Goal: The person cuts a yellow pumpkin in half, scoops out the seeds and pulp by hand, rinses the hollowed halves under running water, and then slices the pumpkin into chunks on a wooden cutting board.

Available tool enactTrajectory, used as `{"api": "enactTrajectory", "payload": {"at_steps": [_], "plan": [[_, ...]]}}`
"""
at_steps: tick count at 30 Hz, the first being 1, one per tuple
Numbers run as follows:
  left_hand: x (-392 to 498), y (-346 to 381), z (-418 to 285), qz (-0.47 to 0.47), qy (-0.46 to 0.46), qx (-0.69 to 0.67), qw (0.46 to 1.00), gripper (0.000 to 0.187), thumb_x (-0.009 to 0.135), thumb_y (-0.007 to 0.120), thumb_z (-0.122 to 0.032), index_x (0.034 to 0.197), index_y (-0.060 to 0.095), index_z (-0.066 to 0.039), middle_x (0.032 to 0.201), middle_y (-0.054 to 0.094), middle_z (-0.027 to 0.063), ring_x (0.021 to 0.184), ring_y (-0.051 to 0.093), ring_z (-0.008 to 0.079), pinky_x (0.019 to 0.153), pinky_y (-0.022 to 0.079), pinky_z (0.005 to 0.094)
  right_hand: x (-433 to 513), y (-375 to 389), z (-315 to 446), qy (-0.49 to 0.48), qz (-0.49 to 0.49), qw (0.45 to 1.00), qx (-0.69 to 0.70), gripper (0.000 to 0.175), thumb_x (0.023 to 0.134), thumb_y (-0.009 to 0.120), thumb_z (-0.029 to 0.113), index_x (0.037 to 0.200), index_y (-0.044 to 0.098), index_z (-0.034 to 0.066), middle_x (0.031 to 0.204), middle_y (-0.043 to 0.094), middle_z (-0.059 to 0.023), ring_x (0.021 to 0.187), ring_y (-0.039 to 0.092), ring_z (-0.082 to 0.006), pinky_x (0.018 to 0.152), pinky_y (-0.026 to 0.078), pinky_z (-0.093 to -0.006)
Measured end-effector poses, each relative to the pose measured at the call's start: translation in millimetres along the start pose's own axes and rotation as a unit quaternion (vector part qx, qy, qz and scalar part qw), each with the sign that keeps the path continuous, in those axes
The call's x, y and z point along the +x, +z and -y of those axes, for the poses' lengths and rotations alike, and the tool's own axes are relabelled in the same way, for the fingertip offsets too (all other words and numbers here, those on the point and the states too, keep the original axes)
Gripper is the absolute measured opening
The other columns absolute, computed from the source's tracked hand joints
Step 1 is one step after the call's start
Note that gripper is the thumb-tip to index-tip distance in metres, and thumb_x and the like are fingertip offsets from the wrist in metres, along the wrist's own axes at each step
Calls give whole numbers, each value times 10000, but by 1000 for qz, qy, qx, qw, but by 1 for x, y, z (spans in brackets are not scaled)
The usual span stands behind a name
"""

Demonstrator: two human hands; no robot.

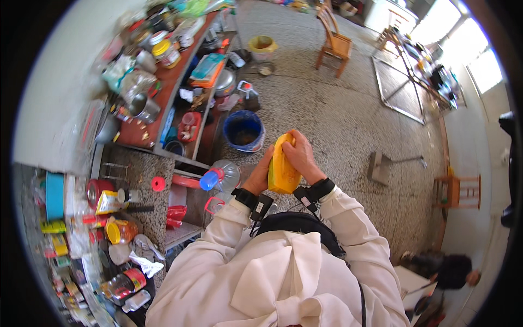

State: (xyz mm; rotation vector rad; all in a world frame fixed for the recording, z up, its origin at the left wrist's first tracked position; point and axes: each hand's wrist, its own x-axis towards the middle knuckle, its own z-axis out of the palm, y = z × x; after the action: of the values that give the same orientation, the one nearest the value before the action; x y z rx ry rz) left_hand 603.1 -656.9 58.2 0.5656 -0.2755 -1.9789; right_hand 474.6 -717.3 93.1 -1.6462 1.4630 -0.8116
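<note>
In front of my body I hold a cut piece of pumpkin or similar orange-yellow squash [285, 167], with a greenish rind along its left side. My left hand [260, 171] grips that rind side, most of its fingers hidden behind the piece. From the right, my right hand [301, 155] clasps the upper part, thumb on the cut face and fingers over the far end. Both wrists carry black straps with small boxes. Just beyond my left hand, a blue bucket [244, 131] stands on the floor with something dark inside.
At left, a cluttered shelf unit [200, 81] holds jars and bags. Bottles and packets crowd a speckled counter [147, 196]. A large clear bottle [226, 173] stands near my left arm. A dustpan [380, 167] and wooden chairs [337, 41] occupy the floor; another person [453, 269] is at lower right.
</note>
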Motion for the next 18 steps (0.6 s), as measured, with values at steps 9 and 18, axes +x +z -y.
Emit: {"api": "enactTrajectory", "payload": {"at_steps": [9,18], "plan": [[-13,-38,-91,-71,194,21,978,580,942,542,-343,1434,325,-126,1344,460,56,1224,487,184,1027,412,351,92,104,59,-45,166,985,28,262,813,536,200,997,654,56,941,670,-173,916,636,-350,816,498,-413],[72,-63,-145,-162,291,-25,943,546,949,544,-314,1420,352,-115,1327,480,67,1222,493,192,1029,410,349,224,155,54,-36,318,946,50,261,807,512,172,979,661,42,952,676,-186,920,643,-355,818,496,-392]]}}
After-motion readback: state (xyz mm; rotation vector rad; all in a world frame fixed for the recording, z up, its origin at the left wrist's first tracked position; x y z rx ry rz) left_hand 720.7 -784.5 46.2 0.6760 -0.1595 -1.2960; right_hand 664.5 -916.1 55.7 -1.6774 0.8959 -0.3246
